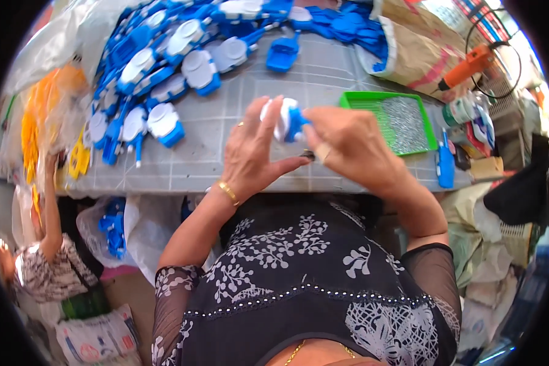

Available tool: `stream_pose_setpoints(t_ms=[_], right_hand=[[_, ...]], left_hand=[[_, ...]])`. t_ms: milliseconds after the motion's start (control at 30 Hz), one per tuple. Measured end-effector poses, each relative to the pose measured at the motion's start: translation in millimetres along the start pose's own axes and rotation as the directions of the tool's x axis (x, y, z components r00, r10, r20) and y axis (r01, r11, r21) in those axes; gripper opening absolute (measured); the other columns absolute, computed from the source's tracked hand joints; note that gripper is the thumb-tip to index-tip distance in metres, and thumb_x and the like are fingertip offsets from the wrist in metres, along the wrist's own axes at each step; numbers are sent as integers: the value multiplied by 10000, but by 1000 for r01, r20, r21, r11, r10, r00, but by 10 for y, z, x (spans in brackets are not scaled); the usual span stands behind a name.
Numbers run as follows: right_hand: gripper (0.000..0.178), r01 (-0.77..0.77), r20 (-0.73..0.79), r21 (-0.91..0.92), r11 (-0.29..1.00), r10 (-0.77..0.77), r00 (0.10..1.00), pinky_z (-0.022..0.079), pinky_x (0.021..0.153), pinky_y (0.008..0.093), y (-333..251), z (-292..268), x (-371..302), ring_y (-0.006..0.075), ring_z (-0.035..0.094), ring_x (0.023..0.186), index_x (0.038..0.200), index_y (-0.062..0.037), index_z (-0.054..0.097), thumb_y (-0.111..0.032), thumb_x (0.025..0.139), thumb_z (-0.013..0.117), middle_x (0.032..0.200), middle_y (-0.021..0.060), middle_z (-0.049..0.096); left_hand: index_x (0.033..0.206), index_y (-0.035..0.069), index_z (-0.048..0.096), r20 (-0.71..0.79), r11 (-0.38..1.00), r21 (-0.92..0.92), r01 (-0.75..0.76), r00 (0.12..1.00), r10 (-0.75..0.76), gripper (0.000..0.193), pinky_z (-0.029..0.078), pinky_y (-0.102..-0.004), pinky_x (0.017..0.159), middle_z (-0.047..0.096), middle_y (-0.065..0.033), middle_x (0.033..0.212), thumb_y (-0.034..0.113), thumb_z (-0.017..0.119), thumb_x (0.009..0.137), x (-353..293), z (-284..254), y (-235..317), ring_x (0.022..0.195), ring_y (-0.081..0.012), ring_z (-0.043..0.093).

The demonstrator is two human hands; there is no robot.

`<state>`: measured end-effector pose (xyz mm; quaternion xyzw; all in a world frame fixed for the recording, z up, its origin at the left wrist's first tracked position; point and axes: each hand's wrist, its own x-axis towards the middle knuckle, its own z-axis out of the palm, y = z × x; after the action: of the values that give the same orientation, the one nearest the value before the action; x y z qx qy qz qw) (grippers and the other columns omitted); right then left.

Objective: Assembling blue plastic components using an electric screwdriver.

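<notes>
A blue and white plastic part [294, 124] is held up over the near middle of the table, between my two hands. My left hand [250, 141] has its fingers against the white side, with the thumb stretched below toward a small dark thing [308, 155] that I cannot make out. My right hand [351, 137] is closed at the blue side, its fingertips pinching the part's edge. Beyond the left hand lies a large heap of similar blue and white parts [199, 69]. One blue piece [283, 53] sits apart from the heap.
A green tray [434, 141] with small silvery metal pieces is right of my hands. Behind it are a paper sack [415, 58] spilling blue pieces and an orange power tool [468, 67] with a black cord. Another person [49, 262] is at the left, near yellow pieces [79, 157].
</notes>
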<state>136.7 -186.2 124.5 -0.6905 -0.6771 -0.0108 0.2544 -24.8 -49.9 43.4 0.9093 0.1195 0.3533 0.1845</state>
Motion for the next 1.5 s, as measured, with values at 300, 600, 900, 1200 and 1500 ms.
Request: stream_pose_setpoints(t_ms=[300, 600, 900, 1200, 1500], right_hand=[[661, 51, -192, 131, 990, -25, 981, 474, 990, 480, 686, 215, -68, 387, 612, 1149, 1385, -24, 552, -344, 857, 788, 1234, 209, 642], [626, 45, 123, 13, 999, -46, 991, 458, 1002, 483, 787, 567, -88, 394, 585, 1152, 1356, -35, 600, -256, 801, 789, 1256, 199, 615], [448, -428, -302, -657, 620, 303, 904, 472, 1071, 439, 4231, 1281, 846, 396, 606, 1217, 1390, -35, 589, -119, 952, 547, 1327, 214, 630], [460, -275, -304, -427, 862, 150, 941, 467, 1075, 437, 3721, 1763, 2440, 396, 599, 1230, 1407, -39, 578, -125, 956, 545, 1344, 218, 622], [473, -209, -308, -243, 947, 129, 942, 463, 1080, 436, 3605, 1764, 2712, 397, 592, 1243, 1423, -43, 567, -131, 960, 542, 1362, 221, 614]], left_hand=[[1530, -24, 390, 385, 147, -868, 474, 830, -403, 648, 585, -307, 864, 658, -88, 1188, 127, 709, 987, 293, 564, 17, 1002, -162, 685], [1558, -9, 284, 34, 500, -624, 601, 660, -751, 802, 570, -298, 659, 520, -180, 1377, 263, 736, 955, -249, 318, -243, 953, -190, 666], [1528, 9, 384, 154, 993, 28, 115, 981, -118, 891, 203, -578, 1243, 376, -286, 1558, 360, 803, 825, -145, 519, -150, 1502, -453, 300], [1540, -24, 327, 305, 977, 41, 209, 929, -211, 913, 194, -594, 1237, 366, -307, 1561, 408, 767, 867, -137, 487, -164, 1444, -473, 383], [1533, -27, 331, 364, 993, 55, 109, 923, -121, 816, 246, -591, 1218, 334, -299, 1593, 344, 719, 918, -143, 447, -164, 1416, -477, 418]])
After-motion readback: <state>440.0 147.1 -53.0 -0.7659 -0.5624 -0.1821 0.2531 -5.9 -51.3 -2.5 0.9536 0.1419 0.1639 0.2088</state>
